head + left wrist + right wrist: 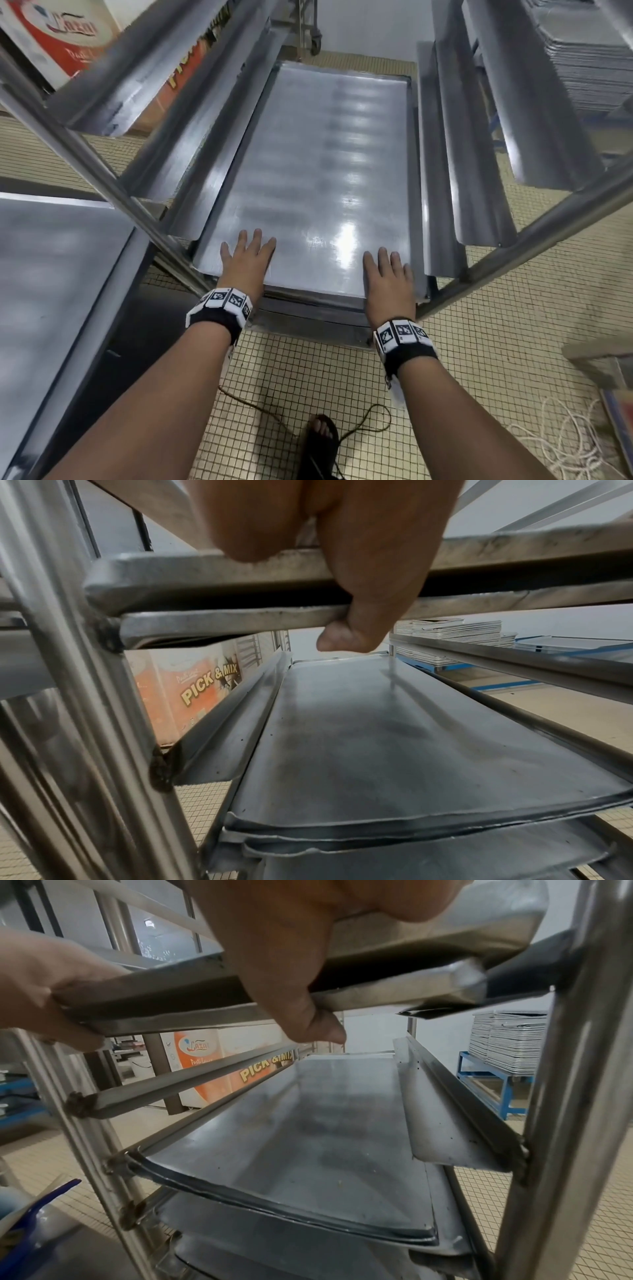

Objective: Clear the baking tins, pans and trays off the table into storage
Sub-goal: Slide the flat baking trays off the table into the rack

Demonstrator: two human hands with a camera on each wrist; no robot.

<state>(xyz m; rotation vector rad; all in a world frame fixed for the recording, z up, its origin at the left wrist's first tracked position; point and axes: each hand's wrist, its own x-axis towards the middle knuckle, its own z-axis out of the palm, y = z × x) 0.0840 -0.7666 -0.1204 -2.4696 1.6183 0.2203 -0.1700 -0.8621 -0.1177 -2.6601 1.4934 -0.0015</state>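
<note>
Both our arms reach forward; left hand (247, 260) and right hand (388, 279) clamp the tray (322, 178), fingers flat on top, thumbs curled beneath.

Head view looks steeply down into rack (102, 178); wrist views close beneath, facing inward, sharing lower tray (394, 737).

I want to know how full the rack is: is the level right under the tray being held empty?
No: in the left wrist view a baking tray already lies on the runners just below the held tray.
</note>
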